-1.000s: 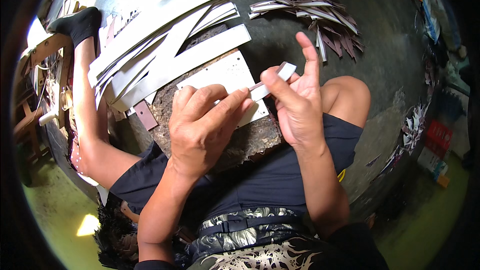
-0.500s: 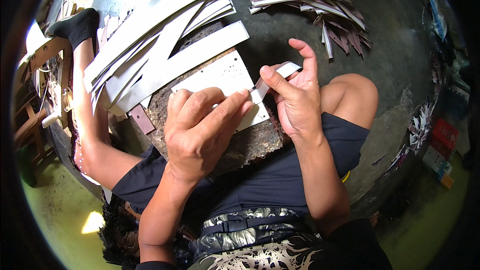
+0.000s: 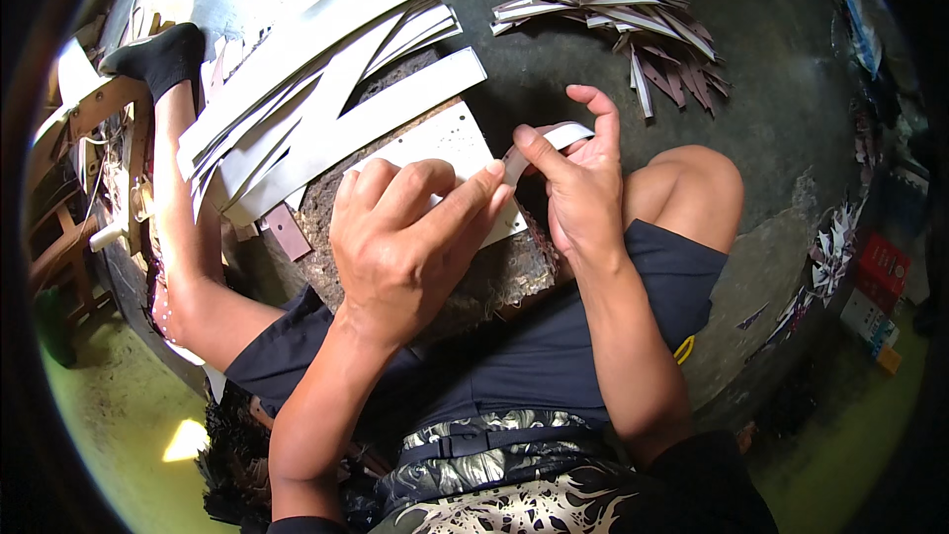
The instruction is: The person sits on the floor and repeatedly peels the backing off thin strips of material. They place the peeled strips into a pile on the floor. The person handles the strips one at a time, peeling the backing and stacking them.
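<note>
Between my hands, a short, narrow strip, white on one face and brown on the other, bends in a curve. My left hand pinches its near end between thumb and forefinger, with the other fingers curled. Thumb and fingers of my right hand close on the far part, the forefinger raised and bent. Below the strip lies a white board with small dark holes, partly covered by my left hand. It rests on a rough wooden block in front of my lap.
Long white strips are stacked at the upper left, reaching over the block. A heap of short brown-and-white strips lies on the floor at the far right. A small brown piece sits at the block's left edge. Wooden frames stand far left.
The strip has turned near my left fingers, so its brown face shows where white showed before. My left fingertips have moved slightly up and right; my right hand has barely shifted.
</note>
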`<control>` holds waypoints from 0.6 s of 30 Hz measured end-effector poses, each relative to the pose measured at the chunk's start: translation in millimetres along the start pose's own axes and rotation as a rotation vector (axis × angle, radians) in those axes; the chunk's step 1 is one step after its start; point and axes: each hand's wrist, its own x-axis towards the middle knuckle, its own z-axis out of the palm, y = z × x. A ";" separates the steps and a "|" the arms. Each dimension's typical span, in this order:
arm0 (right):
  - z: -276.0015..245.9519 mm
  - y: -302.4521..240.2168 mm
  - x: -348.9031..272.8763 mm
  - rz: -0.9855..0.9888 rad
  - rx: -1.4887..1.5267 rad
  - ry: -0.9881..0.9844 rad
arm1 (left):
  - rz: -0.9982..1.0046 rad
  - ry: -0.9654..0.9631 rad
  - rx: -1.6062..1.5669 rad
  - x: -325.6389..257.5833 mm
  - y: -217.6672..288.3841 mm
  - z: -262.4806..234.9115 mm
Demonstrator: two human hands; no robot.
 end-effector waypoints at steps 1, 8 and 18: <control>0.2 -2.1 4.9 -0.053 -0.092 0.070 | 0.005 0.021 -0.017 1.1 0.4 -0.7; 18.7 -97.8 -21.9 -0.304 -0.367 -0.432 | -0.030 0.082 -0.176 9.6 12.5 -31.0; 48.0 -130.8 -36.0 0.041 -0.945 -0.797 | -0.544 -0.407 -0.019 -33.3 13.7 -115.7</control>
